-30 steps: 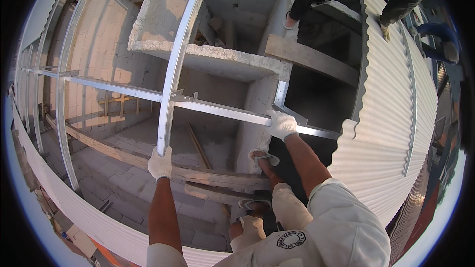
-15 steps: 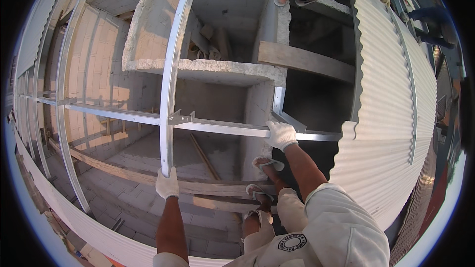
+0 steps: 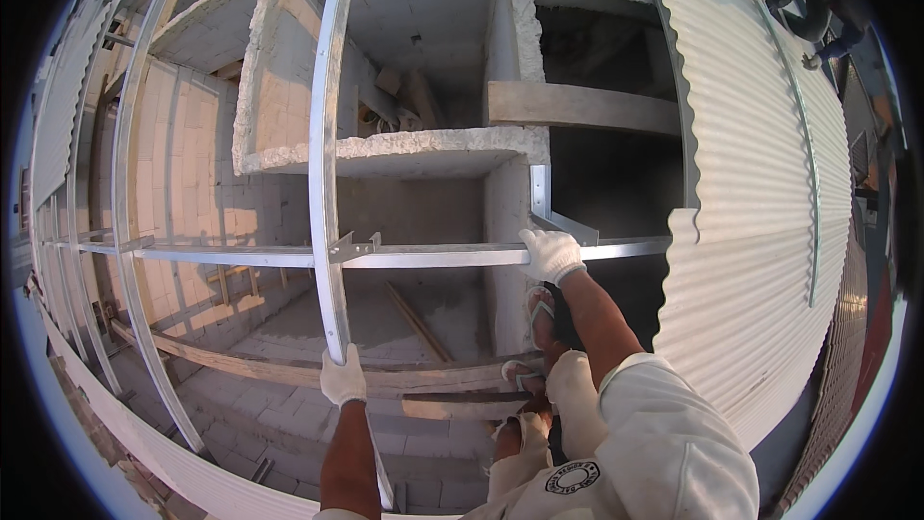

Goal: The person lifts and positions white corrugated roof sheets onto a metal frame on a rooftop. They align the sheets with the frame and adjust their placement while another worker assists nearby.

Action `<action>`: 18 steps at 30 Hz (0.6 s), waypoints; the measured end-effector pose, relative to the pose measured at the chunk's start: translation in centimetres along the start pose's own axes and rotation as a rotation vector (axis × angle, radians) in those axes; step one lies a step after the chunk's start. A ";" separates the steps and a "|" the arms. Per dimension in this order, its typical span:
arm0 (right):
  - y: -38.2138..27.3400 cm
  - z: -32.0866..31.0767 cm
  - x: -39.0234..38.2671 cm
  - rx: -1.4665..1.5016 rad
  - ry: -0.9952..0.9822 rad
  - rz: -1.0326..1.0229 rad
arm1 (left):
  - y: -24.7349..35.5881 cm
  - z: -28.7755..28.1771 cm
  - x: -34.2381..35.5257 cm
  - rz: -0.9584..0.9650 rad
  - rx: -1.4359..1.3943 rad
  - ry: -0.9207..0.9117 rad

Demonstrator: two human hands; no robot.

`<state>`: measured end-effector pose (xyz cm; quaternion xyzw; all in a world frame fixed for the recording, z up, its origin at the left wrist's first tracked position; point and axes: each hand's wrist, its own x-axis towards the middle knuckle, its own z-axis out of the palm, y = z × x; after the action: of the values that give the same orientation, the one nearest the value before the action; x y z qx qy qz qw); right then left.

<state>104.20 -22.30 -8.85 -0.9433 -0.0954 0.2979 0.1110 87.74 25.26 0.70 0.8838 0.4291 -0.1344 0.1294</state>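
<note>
White-gloved left hand [image 3: 344,376] wraps the long silver metal channel [image 3: 322,135] lying across the slim silver metal crossbeam [image 3: 443,256], white-gloved right hand [image 3: 553,255] clasps the crossbeam toward its right end, and uneven pulling could dislodge the channel.

Ring-shaped emblem [image 3: 573,478] with lettering

It is printed dark on the wearer's pale shirt [image 3: 664,448], characters running around the ring; small and tilted, they seem too unclear to read with confidence.

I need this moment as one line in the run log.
left hand: gloved, on long metal beam | right hand: gloved, on metal crossbar | at right: corrugated sheets
</note>
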 end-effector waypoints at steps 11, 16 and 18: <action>0.9 0.5 0.3 0.070 -0.014 -0.015 | -0.1 1.0 -0.3 -0.036 0.018 0.038; 1.3 0.9 0.3 0.081 -0.005 -0.038 | 0.6 1.0 -0.8 -0.040 0.013 0.053; 1.5 0.9 0.4 0.079 -0.009 -0.040 | 0.4 1.2 -0.3 -0.028 0.016 0.057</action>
<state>104.17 -23.49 -10.21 -0.9347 -0.1031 0.3036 0.1536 87.77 24.41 -0.25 0.8822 0.4437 -0.1144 0.1084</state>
